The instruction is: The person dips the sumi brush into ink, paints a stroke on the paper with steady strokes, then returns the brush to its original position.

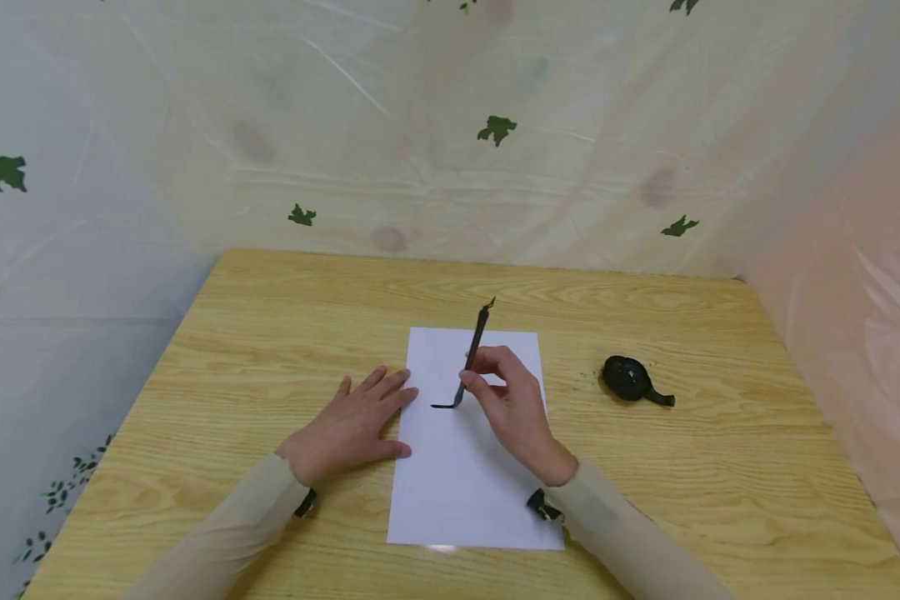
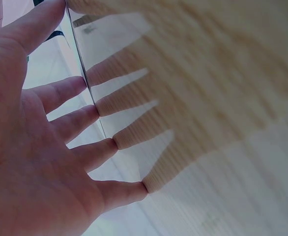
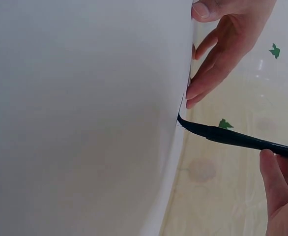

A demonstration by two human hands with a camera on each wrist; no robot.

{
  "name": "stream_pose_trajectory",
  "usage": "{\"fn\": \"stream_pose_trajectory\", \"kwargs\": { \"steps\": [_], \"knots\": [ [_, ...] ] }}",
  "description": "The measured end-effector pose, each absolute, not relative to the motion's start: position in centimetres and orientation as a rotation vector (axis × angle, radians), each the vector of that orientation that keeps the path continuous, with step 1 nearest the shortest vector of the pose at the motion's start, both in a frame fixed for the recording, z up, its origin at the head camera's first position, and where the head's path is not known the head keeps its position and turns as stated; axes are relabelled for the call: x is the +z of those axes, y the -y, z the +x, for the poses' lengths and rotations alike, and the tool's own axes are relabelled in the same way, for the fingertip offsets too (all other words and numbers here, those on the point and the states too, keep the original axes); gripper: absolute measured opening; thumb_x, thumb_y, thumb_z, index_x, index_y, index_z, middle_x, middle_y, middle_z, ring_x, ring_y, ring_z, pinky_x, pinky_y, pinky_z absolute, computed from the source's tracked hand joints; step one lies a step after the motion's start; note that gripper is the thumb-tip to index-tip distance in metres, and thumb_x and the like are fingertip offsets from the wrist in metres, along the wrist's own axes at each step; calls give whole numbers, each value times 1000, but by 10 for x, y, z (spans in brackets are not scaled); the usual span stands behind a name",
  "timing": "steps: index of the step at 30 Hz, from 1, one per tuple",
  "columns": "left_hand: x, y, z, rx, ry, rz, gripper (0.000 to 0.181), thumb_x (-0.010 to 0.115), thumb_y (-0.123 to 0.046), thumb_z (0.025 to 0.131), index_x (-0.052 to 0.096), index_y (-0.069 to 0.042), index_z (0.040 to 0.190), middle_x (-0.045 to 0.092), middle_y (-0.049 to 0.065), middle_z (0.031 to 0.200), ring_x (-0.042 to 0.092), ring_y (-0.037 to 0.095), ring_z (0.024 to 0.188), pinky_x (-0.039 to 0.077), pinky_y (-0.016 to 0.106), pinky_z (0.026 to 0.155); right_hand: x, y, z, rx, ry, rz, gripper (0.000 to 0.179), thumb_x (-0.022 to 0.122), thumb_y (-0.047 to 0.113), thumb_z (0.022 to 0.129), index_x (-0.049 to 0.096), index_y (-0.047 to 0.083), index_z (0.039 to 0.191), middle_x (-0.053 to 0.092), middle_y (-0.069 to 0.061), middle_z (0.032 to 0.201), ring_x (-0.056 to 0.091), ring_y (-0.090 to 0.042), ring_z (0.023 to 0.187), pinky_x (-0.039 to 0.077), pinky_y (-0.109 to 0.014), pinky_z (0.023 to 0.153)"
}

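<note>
My right hand [image 1: 513,408] pinches a dark calligraphy brush [image 1: 475,350] between thumb and fingers, the handle standing nearly upright. Its bristle tip touches a white sheet of paper [image 1: 465,500] at the right end of a short black stroke [image 1: 442,407]. In the right wrist view the brush [image 3: 232,136] has its tip bent against the paper [image 3: 85,118]. My left hand [image 1: 352,425] lies with fingers spread, fingertips on the sheet's left edge. The left wrist view shows the left hand [image 2: 41,152] with straight fingers touching the surface.
A small black ink dish [image 1: 626,377] with a stubby handle sits to the right of the paper, with dark specks beside it. Everything lies on a wood-grain table [image 1: 307,308]. Pale curtains [image 1: 420,167] with green leaf and bird shapes hang behind and at the sides.
</note>
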State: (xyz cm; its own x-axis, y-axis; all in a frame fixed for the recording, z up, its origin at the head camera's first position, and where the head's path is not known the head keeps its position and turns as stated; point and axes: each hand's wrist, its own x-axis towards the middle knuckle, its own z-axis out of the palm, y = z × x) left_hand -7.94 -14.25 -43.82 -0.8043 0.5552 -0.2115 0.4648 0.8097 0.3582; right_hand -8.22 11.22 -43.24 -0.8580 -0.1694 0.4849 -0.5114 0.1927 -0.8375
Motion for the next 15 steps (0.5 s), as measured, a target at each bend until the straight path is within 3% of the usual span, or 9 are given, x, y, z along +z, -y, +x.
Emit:
{"fn": "stream_pose_trajectory", "kwargs": {
  "steps": [6, 15],
  "knots": [
    [-440, 143, -79, 425, -2691, 784, 80, 74, -51, 93, 46, -14, 157, 29, 7, 169, 15, 37, 158, 17, 75, 115, -433, -114, -82, 1716, 2182, 650, 24, 73, -2, 94, 63, 3, 115, 67, -15, 105, 73, -24, 96, 62, -31, 74],
    [-439, 144, -78, 433, -2695, 796, 80, 74, -52, 93, 46, -14, 157, 29, 7, 169, 15, 37, 157, 18, 76, 115, -433, -118, -82, 1709, 2165, 660, 23, 72, -4, 94, 63, 1, 114, 66, -19, 104, 73, -24, 96, 62, -31, 74]
  ]
}}
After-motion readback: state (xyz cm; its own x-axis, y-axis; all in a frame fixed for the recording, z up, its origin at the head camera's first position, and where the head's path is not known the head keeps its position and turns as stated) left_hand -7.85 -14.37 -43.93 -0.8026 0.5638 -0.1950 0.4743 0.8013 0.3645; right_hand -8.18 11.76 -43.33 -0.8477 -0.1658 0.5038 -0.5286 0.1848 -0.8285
